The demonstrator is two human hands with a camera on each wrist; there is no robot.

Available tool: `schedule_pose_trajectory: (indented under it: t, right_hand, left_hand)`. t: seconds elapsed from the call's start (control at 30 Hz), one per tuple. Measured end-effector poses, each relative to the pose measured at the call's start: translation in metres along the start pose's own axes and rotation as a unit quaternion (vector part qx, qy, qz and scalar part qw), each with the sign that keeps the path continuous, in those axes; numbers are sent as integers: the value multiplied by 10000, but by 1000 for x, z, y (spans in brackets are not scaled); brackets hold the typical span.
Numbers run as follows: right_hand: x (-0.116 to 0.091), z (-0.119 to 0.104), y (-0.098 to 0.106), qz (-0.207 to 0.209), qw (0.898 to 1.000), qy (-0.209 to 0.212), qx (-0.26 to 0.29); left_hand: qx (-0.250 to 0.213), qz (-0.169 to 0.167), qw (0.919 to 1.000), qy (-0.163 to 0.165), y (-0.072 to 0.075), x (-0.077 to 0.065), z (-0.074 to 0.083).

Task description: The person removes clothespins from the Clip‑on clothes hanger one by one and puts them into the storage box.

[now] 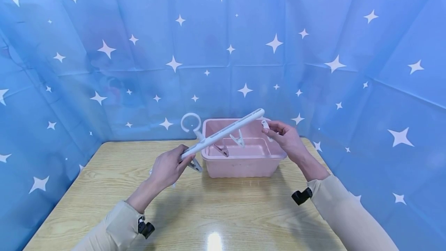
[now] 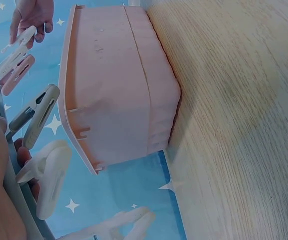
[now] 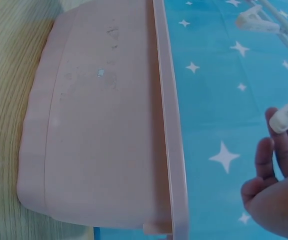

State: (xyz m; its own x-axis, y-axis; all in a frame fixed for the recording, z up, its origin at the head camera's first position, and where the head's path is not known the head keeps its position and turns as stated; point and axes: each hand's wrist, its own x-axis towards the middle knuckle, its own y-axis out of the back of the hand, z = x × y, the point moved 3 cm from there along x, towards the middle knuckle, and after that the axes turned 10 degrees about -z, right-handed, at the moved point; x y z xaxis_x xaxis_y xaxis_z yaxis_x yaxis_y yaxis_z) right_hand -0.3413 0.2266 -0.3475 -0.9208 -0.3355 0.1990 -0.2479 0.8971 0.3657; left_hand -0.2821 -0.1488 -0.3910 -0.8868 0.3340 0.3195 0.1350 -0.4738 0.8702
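A white clip hanger (image 1: 226,130) slants upward to the right over the pink tub, its round hook (image 1: 191,121) standing up behind the bar. My left hand (image 1: 167,167) grips the bar by its lower left end. Several clothespins hang along it: a pink one (image 1: 222,150), a white one (image 1: 238,139) and, close to my left fingers, a grey one (image 2: 39,112). Another white clothespin (image 2: 54,175) shows beside that hand in the left wrist view. By the hanger's upper right end, my right hand (image 1: 287,138) pinches a white clothespin (image 1: 266,126) between thumb and fingers.
The pink tub (image 1: 244,167) stands upright toward the back of the wooden table (image 1: 223,208), beneath the hanger and between my hands. A blue star-patterned cloth (image 1: 223,49) surrounds the table at the back and sides.
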Motion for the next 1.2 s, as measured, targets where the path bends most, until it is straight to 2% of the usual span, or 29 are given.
schedule_pose_trajectory:
  t: [0.17, 0.47, 1.2]
  right_hand:
    - [0, 0, 0, -18, 9993, -193, -324]
    - [0, 2, 0, -89, 9976, -362, -577]
    - [1, 6, -2, -313, 9949, -565, -778]
  left_hand:
    - [-15, 16, 10000, 3, 0, 0, 0]
    - [-13, 26, 10000, 4, 0, -1, 0]
    - [-34, 62, 10000, -24, 1, 1, -1]
